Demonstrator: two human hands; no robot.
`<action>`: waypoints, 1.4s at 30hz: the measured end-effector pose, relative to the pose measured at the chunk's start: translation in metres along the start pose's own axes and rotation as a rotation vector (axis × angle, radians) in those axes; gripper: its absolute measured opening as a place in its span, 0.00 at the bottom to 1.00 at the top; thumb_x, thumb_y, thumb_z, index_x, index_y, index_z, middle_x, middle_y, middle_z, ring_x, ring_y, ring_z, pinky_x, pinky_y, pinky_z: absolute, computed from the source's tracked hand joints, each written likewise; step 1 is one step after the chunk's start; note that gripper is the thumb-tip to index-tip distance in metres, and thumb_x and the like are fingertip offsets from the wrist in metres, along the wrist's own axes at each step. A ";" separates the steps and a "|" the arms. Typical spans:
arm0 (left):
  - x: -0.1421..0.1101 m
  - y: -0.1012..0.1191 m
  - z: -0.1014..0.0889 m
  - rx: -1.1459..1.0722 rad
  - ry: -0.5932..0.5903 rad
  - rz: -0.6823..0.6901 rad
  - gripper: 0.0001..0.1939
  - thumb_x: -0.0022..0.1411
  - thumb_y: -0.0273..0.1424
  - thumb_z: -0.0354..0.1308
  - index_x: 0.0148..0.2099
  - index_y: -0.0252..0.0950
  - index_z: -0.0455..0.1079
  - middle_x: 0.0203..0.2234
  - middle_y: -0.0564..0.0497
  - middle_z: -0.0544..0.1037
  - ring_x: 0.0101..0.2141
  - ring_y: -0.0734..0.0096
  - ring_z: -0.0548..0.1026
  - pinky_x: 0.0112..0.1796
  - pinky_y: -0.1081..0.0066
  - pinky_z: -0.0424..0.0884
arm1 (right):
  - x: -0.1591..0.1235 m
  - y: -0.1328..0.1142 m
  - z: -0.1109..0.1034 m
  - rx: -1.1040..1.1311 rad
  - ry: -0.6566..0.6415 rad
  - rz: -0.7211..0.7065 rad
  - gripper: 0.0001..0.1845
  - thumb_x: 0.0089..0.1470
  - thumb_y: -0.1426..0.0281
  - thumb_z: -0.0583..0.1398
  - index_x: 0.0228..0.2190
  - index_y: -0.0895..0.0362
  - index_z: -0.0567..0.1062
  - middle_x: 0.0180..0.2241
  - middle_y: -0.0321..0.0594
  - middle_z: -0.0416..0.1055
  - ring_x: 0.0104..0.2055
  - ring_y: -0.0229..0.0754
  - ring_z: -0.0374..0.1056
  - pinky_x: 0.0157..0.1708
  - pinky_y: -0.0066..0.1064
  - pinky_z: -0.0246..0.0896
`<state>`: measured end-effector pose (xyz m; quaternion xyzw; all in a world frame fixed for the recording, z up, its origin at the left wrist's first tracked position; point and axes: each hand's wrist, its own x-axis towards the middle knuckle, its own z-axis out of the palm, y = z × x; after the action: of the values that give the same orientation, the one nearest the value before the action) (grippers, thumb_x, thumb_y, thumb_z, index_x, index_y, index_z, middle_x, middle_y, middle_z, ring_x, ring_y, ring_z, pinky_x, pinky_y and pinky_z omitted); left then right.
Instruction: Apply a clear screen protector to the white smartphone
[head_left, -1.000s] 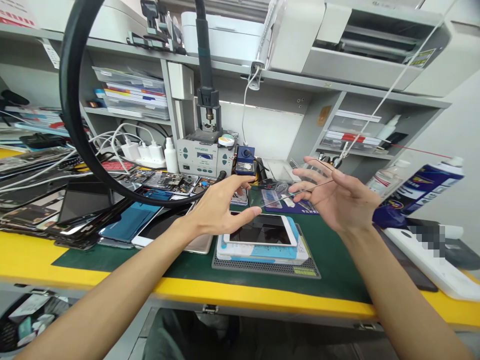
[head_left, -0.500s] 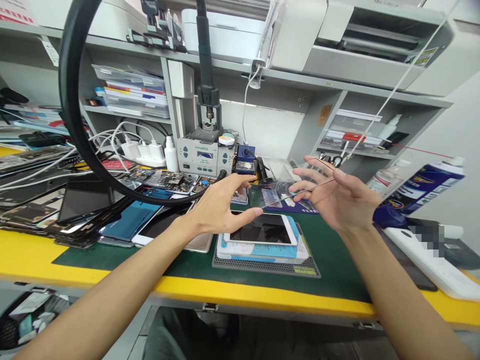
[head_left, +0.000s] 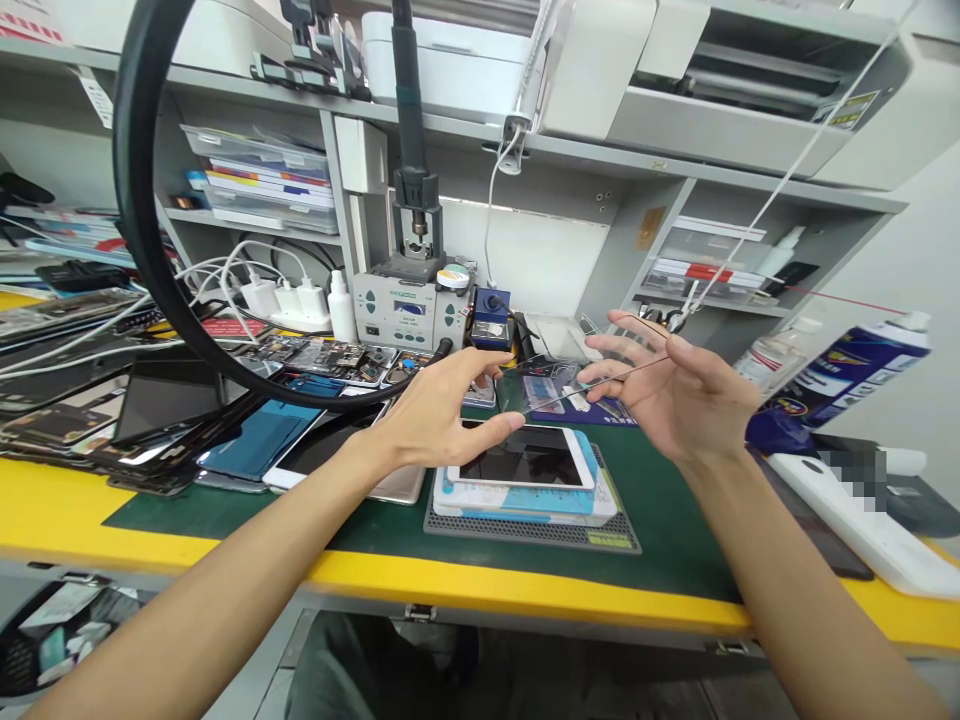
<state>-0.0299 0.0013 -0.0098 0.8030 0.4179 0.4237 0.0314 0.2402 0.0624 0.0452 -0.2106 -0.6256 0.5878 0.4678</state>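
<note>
Between my hands, above the tablet, a thin clear screen protector (head_left: 568, 388) is held tilted, its edge showing as a fine line. My left hand (head_left: 457, 405) holds its left end, thumb near the front corner and fingers near the back one. At the right end, my right hand (head_left: 679, 385) grips the edge with thumb and index finger, the other fingers spread. Below lies a white tablet (head_left: 525, 458) with a dark screen, face up on a blue and white box (head_left: 525, 505). That box rests on a grey mesh pad (head_left: 622, 537).
A black ring lamp (head_left: 142, 200) arches over the left side. Phones and parts (head_left: 270, 430) crowd the left bench, near a hot air station (head_left: 401, 312). A blue spray can (head_left: 847, 375) and a white device (head_left: 855, 525) stand and lie at right.
The clear screen protector tilts slightly differently, its reflection fainter. Both hands keep nearly the same place and hold.
</note>
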 end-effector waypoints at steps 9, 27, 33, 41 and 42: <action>0.002 0.004 -0.001 0.032 0.002 -0.001 0.31 0.65 0.48 0.60 0.64 0.36 0.66 0.50 0.43 0.78 0.46 0.59 0.78 0.47 0.60 0.74 | 0.000 0.000 -0.001 -0.026 -0.005 -0.004 0.20 0.56 0.56 0.60 0.48 0.48 0.76 0.47 0.43 0.78 0.42 0.55 0.77 0.38 0.48 0.74; 0.001 0.002 0.000 0.022 0.006 0.005 0.32 0.66 0.49 0.59 0.64 0.36 0.66 0.48 0.42 0.78 0.45 0.59 0.78 0.46 0.59 0.74 | 0.000 0.000 -0.001 -0.060 -0.017 -0.008 0.21 0.56 0.54 0.59 0.49 0.48 0.75 0.48 0.43 0.77 0.42 0.55 0.76 0.39 0.49 0.74; 0.001 0.002 0.000 0.025 0.017 0.004 0.33 0.65 0.49 0.60 0.64 0.37 0.65 0.49 0.42 0.79 0.45 0.58 0.78 0.46 0.59 0.74 | -0.001 0.000 0.000 -0.113 -0.019 -0.016 0.22 0.57 0.52 0.58 0.50 0.47 0.74 0.49 0.44 0.77 0.43 0.56 0.76 0.41 0.52 0.73; 0.001 0.001 0.001 0.023 0.007 0.002 0.33 0.65 0.48 0.61 0.65 0.35 0.64 0.51 0.42 0.78 0.46 0.59 0.78 0.47 0.59 0.73 | -0.001 -0.001 0.002 -0.070 0.005 -0.002 0.21 0.56 0.54 0.59 0.48 0.48 0.75 0.47 0.44 0.78 0.42 0.56 0.77 0.40 0.51 0.74; 0.001 0.001 0.001 0.026 0.007 0.002 0.33 0.65 0.48 0.61 0.65 0.35 0.64 0.51 0.43 0.78 0.46 0.59 0.78 0.47 0.59 0.73 | -0.001 -0.001 0.002 -0.077 0.004 -0.001 0.21 0.56 0.54 0.59 0.48 0.47 0.76 0.47 0.44 0.78 0.42 0.56 0.77 0.41 0.52 0.74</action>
<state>-0.0281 0.0015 -0.0096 0.8025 0.4225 0.4209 0.0191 0.2396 0.0606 0.0464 -0.2294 -0.6471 0.5625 0.4608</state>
